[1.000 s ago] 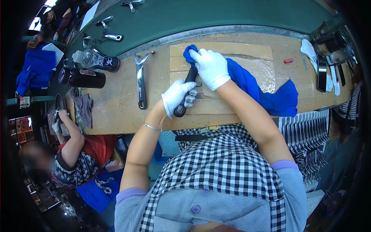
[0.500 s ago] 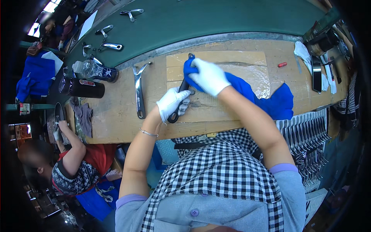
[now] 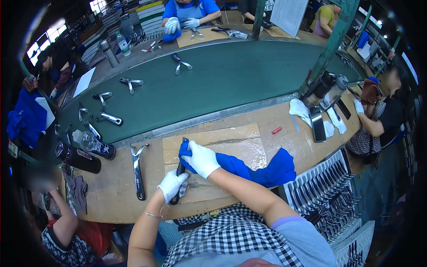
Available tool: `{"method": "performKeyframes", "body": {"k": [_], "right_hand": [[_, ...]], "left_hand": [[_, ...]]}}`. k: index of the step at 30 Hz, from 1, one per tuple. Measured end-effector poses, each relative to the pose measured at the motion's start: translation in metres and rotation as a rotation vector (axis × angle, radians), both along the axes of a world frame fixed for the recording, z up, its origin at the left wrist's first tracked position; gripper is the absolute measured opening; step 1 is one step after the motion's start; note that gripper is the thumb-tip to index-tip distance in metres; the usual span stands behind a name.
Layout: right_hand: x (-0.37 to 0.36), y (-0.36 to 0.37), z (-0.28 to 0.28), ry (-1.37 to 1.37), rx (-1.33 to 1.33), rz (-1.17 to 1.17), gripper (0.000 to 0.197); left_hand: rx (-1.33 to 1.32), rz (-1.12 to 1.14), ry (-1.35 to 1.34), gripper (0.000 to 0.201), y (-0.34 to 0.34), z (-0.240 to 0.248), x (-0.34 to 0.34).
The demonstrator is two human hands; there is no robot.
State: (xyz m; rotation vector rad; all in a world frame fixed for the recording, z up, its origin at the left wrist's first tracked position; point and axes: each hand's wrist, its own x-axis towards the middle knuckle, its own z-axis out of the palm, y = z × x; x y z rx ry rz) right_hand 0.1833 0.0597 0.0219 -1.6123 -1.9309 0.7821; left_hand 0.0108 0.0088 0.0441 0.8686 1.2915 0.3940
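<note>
My left hand [image 3: 172,185], in a white glove, is closed round the lower part of a dark crank arm [image 3: 180,168], which slants up and away from me over the cardboard mat [image 3: 235,133]. Gloved in white too, my right hand [image 3: 202,159] grips a bunched blue cloth [image 3: 276,169] against the far end of that crank arm. The rest of the cloth trails off to the right across the bench. Left of my hands lies another crank arm [image 3: 137,173], black and silver with a forked far end.
Beyond the bench [image 3: 111,204] runs a green conveyor belt [image 3: 222,75] carrying several crank arms. A dark flask [image 3: 79,156] and a bottle [image 3: 94,143] are at left. A red marker [image 3: 277,130] and a phone [image 3: 317,124] lie right. A rack [image 3: 311,191] of crank arms stands nearby. Co-workers surround the bench.
The view has tilted up, bringing more of the belt and the people across it into sight. My left hand still holds the crank arm; my right still presses the cloth near its far end.
</note>
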Motion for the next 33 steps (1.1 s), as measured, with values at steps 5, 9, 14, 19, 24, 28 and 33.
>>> {"method": "performKeyframes", "body": {"k": [5, 9, 14, 19, 24, 28, 33], "right_hand": [[0.009, 0.005, -0.002, -0.122, 0.119, 0.187, 0.027], [0.013, 0.006, 0.000, -0.265, 0.216, 0.267, 0.019], [0.024, -0.003, 0.021, -0.208, -0.067, 0.137, 0.033], [0.041, -0.006, 0.040, -0.445, 0.027, 0.225, 0.048], [0.016, 0.001, 0.031, -0.222, 0.662, 0.139, 0.037], [-0.004, 0.013, 0.023, -0.251, 0.585, 0.254, 0.029], [-0.004, 0.022, 0.019, -0.419, 0.510, 0.347, 0.020]], "left_hand": [[-0.006, 0.077, 0.042, 0.016, -0.003, -0.001, 0.005], [0.108, 0.008, 0.105, 0.015, -0.003, -0.002, 0.003], [0.011, 0.205, -0.205, 0.019, -0.014, -0.014, -0.011], [0.083, 0.318, -0.356, 0.016, -0.020, -0.023, -0.014], [0.101, 0.247, -0.371, 0.016, -0.020, -0.021, -0.015], [0.090, 0.227, -0.362, 0.017, -0.021, -0.019, -0.015], [0.070, 0.171, -0.331, 0.017, -0.017, -0.018, -0.018]]}}
